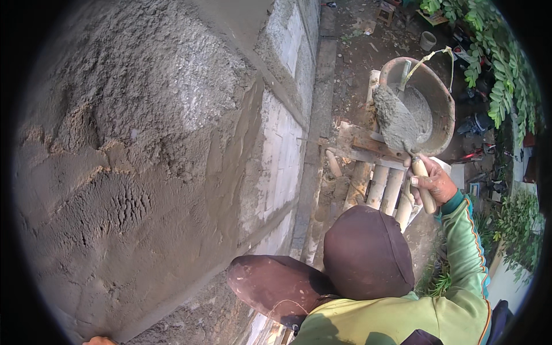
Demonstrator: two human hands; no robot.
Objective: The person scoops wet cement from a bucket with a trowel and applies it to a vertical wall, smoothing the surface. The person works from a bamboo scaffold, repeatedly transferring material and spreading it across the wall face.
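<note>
My right hand (434,184), in a green sleeve, grips the wooden handle (421,172) of a trowel. Its blade carries a heap of wet mortar (395,118) over the rim of a round bucket (440,115), which holds more mortar and has a rope handle. What seems to be my left hand (99,341) barely shows at the bottom left, at the wall's lower part, its fingers mostly cut off. The wall (132,190) on the left is coated in rough and partly smoothed wet mortar, with pale blockwork (273,155) exposed along its right.
The bucket stands on a bamboo and plank scaffold (378,190). Dark rounded clothed shapes (368,250), perhaps my knees, fill the lower middle. Below lies a dirt ground with scattered objects and a small pale pail (427,40). Leafy branches (500,86) hang at the right.
</note>
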